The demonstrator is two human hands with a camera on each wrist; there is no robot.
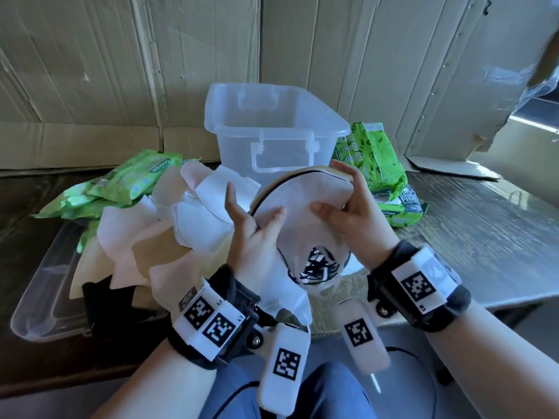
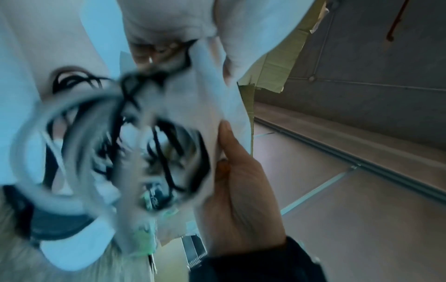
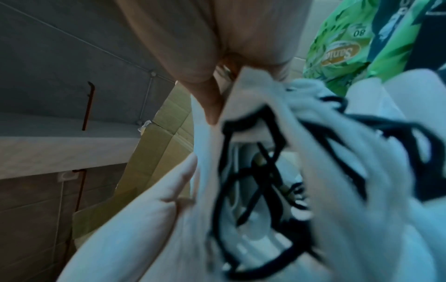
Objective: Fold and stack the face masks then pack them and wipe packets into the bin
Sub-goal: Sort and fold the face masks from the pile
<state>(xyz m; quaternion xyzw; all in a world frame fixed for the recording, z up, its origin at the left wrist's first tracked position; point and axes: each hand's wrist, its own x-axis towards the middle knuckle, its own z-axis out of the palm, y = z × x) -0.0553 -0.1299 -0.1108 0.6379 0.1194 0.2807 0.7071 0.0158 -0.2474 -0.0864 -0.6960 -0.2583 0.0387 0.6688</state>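
Centre frame: left hand [image 1: 257,234] and right hand [image 1: 348,207] are clamping curled fingers on a stack of face masks [image 1: 302,204], squaring it before packing; the bin [image 1: 272,122] is waiting behind.

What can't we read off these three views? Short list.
- How many masks are in the held stack: head view shows only the top one; both hands cover its sides.
- Ear loops: motion-blurred in both wrist views.
- Bin floor: behind the held stack, head view.
- Left wipe packets: partly buried under the loose mask pile.
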